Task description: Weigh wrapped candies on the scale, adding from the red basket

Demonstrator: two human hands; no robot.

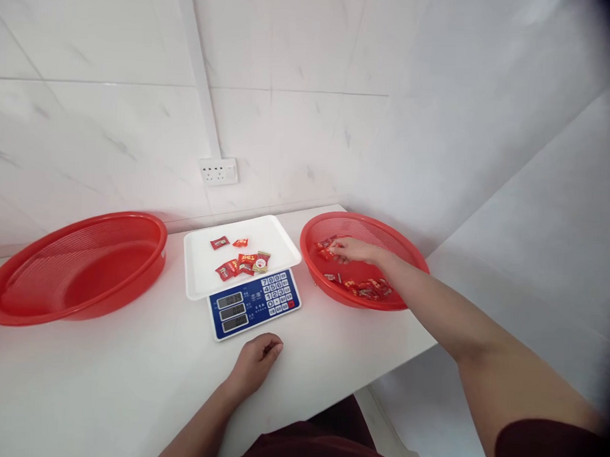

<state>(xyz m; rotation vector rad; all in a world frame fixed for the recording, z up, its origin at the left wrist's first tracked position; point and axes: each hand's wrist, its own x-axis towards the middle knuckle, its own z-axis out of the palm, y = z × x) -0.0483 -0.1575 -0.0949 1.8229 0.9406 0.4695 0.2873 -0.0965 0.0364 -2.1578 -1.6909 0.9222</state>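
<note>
Your right hand (353,250) is in the right basket (352,225) among wrapped candies (370,289), fingers narrow; can't tell if one's pinched; your left hand (257,362) sits loosely curled; candies are probably light, firm, slick-wrapped; I'd grab their middles

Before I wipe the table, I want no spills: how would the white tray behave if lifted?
The tray looks like thin moulded plastic, so probably stiff and light. The loose sweets on its flat bottom would likely slide if tilted.
</note>
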